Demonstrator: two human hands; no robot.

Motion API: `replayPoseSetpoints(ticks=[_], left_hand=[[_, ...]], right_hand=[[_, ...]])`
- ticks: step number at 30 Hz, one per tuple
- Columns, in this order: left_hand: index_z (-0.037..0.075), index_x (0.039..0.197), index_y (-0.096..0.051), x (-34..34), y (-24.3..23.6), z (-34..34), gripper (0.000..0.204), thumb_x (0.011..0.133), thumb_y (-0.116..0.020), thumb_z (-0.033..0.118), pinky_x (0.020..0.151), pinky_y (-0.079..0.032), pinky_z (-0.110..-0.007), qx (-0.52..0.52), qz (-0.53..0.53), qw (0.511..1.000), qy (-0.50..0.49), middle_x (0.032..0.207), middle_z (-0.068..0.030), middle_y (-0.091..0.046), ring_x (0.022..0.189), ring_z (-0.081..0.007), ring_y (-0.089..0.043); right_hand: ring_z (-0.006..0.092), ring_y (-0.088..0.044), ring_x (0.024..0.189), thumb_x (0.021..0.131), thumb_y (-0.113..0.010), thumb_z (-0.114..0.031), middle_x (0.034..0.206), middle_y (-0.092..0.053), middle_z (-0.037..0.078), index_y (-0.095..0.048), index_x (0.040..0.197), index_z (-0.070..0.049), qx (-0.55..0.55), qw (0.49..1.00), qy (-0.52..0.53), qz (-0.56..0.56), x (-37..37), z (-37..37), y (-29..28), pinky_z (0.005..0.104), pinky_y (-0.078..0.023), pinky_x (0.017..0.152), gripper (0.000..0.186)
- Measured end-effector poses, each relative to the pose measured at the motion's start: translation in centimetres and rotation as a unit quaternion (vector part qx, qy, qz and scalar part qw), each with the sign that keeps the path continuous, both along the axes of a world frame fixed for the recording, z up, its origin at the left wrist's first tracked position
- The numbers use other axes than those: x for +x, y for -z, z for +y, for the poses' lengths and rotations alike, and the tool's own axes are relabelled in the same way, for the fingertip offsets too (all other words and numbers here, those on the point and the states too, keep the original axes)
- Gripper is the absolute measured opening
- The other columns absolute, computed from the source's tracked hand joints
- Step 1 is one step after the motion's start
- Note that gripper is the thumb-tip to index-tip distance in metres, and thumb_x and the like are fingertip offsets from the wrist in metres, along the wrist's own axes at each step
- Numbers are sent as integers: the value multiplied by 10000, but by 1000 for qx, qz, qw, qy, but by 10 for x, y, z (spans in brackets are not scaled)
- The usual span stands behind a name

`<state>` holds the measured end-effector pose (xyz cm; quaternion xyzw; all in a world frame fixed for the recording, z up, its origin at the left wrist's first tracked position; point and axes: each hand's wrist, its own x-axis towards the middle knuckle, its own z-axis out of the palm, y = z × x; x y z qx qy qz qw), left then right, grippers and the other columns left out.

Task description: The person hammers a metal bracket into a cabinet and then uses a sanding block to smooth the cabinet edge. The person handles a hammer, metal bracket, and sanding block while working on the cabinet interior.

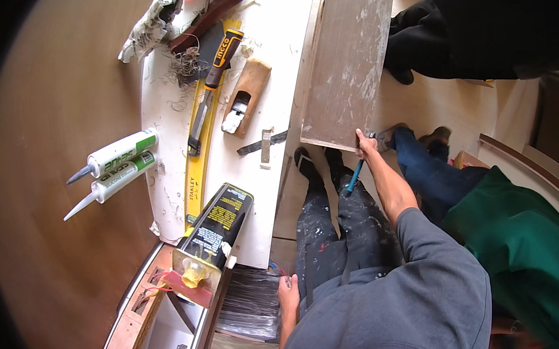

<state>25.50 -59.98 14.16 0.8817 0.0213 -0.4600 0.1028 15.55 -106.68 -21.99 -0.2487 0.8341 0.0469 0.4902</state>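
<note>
My right hand (367, 144) is closed on a blue-handled tool (355, 179) at the lower corner of a grey-brown board (346, 60), its fingers touching the board's edge. The tool's head is partly hidden by the hand. My left hand (288, 293) is low beside a plastic-wrapped bundle (245, 302), fingers curled; what they hold, if anything, is hidden. To the left, a white worktop (277, 13) carries a wooden hand plane (250, 80), an orange-and-black handled tool (220, 59), a yellow level (193, 183) and a black can (220, 217).
Two sealant tubes (119, 153) lie at the worktop's left edge. A person in dark clothes (472, 8) stands at upper right; another in a green top (514, 239) and jeans is close on my right. An open wooden-edged frame (138, 309) is at lower left.
</note>
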Motion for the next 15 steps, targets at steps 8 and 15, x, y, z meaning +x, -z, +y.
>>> replayPoseSetpoints(ticks=[8,15], left_hand=[[7,1087,-618,68,-64,-110,414,1052,-536,411,777,-512,-428,-200,30,977,74,866,-196,-683,830,-351,-673],[29,1097,-624,105,-140,-174,353,1101,-466,345,732,-503,-385,-516,17,853,79,828,-106,-691,778,-234,-655]], right_hand=[[224,-686,678,854,-806,-432,881,-694,131,-668,1041,21,-81,989,-122,-4,13,-30,-87,337,-541,453,509],[129,-645,662,935,-761,-382,832,-663,49,-614,1017,-45,-157,888,-246,-356,97,-22,-382,244,-483,514,377]])
